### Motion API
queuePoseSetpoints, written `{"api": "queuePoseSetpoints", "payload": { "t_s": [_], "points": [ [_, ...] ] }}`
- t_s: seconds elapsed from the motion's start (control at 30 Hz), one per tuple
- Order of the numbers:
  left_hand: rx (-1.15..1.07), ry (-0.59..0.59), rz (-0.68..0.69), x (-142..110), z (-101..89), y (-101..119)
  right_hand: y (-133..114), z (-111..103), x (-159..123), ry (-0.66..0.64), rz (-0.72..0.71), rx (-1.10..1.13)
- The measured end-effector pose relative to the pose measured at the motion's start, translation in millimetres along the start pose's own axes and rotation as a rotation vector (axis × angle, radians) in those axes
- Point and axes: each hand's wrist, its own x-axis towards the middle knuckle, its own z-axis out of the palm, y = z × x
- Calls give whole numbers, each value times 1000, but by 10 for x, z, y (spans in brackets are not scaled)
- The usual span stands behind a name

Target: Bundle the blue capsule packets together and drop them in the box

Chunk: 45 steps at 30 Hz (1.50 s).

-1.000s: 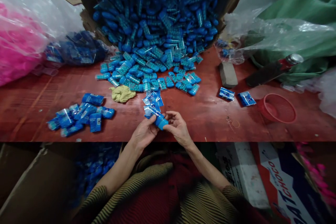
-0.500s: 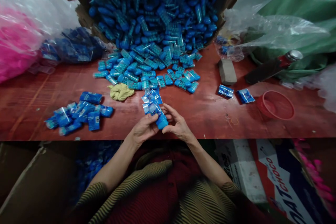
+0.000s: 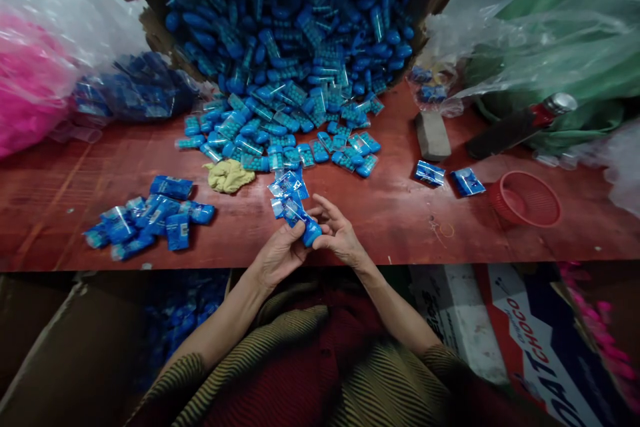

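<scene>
Near the table's front edge, my left hand [image 3: 283,253] grips a small blue candy bottle [image 3: 312,233] between thumb and fingers. My right hand [image 3: 340,235] closes on the same bottle from the other side, its thumb at the rounded blue end and its index finger raised. Just beyond my fingers lie several flat blue printed sleeves [image 3: 289,185], partly overlapping. Past them spreads a heap of unsleeved blue bottles [image 3: 260,123] with small beads showing through clear walls. To the left is a pile of bottles in printed sleeves [image 3: 157,213].
A crumpled yellow cloth [image 3: 230,176] lies left of the sleeves. On the right are a grey block [image 3: 433,136], two blue packets [image 3: 468,182], a red plastic basket [image 3: 556,203] and a dark flask [image 3: 515,130]. An open carton [image 3: 145,27] full of bottles stands behind.
The bottle has turned in my fingers, so less of its printed side and more of its rounded blue end shows. Both hands have shifted only slightly.
</scene>
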Motion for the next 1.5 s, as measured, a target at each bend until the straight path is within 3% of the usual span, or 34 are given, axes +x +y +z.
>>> {"api": "queuePoseSetpoints", "payload": {
  "t_s": [0.13,0.3,0.47,0.77,0.97,1.2,1.5],
  "points": [
    [-12,18,34,-13,39,-27,15,-2,-10,-26,0,36],
    [17,-24,-23,-39,33,44,-53,-51,0,-81,-12,-9],
    [5,76,16,-39,51,14,-49,-40,31,-136,-7,17],
    [59,49,17,-57,95,16,2,-80,31,-123,6,10],
    [18,109,57,-31,57,-40,10,-74,55,-131,22,18],
    [5,26,35,-44,52,-70,21,-121,28,-126,51,78],
    [-21,108,85,-19,60,-157,71,-101,6,-74,66,-15]
  ]
}}
